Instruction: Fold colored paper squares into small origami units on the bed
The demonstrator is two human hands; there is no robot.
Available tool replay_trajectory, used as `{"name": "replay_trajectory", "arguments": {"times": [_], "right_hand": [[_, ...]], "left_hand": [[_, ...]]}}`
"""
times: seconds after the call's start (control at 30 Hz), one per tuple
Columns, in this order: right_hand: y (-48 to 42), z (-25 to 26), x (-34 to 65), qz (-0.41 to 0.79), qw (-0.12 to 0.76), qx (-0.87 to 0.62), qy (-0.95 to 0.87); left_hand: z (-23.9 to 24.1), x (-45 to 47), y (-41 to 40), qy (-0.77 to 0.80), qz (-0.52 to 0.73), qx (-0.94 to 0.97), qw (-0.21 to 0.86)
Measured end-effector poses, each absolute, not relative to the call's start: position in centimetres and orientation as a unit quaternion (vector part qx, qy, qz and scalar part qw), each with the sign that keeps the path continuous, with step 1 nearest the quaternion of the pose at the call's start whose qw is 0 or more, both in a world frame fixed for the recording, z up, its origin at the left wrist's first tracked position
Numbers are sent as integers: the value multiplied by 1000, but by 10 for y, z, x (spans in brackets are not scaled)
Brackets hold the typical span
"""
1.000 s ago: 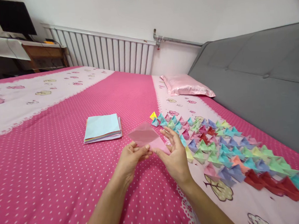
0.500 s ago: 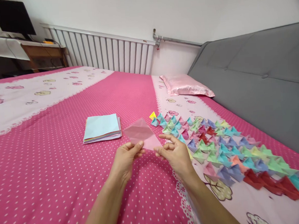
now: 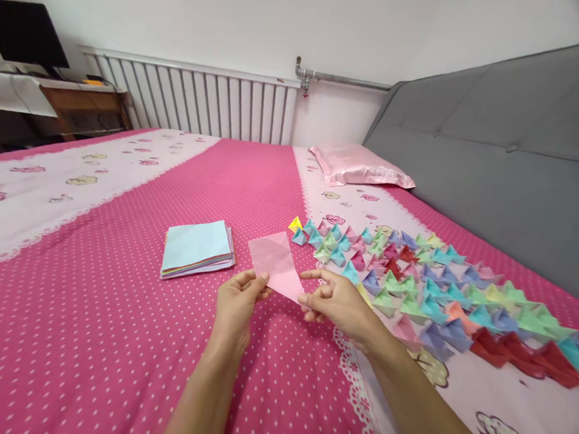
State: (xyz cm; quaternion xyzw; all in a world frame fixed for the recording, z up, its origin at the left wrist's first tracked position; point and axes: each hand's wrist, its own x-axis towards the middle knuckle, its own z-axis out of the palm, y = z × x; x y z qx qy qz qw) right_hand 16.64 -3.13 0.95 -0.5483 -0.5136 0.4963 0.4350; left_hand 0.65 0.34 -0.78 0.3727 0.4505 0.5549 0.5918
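Note:
Both my hands hold one pink sheet of paper [image 3: 276, 263] above the pink dotted bedspread [image 3: 102, 325]. My left hand [image 3: 236, 305] pinches its left edge between thumb and fingers. My right hand [image 3: 336, 302] pinches its lower right corner, fingers closed on it. The sheet is creased and tilts up, away from me. A stack of coloured paper squares [image 3: 196, 248] with a light blue sheet on top lies just beyond my left hand. To the right of my right hand lie several folded paper shapes [image 3: 425, 286] in rows, in many colours.
A pink satin pillow [image 3: 360, 164] lies at the head of the bed by the grey padded headboard [image 3: 505, 160]. A white radiator [image 3: 200, 103] runs along the far wall. A wooden desk [image 3: 83, 103] and a dark screen [image 3: 24, 30] stand at the far left.
The pink sheet has been flattened and turned upright between my hands. My right hand's fingers went from spread behind the paper to a pinch on its lower corner.

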Motion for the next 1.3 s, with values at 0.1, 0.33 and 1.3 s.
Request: {"name": "replay_trajectory", "arguments": {"times": [0.1, 0.33, 1.3], "right_hand": [[-28, 5, 168, 457, 471, -548, -518], [-23, 6, 167, 445, 568, -509, -470], [-27, 12, 180, 442, 501, -495, -555]], "left_hand": [[-6, 7, 2, 459, 522, 419, 584], [0, 10, -5, 423, 407, 482, 651], [0, 8, -4, 408, 414, 457, 673]]}}
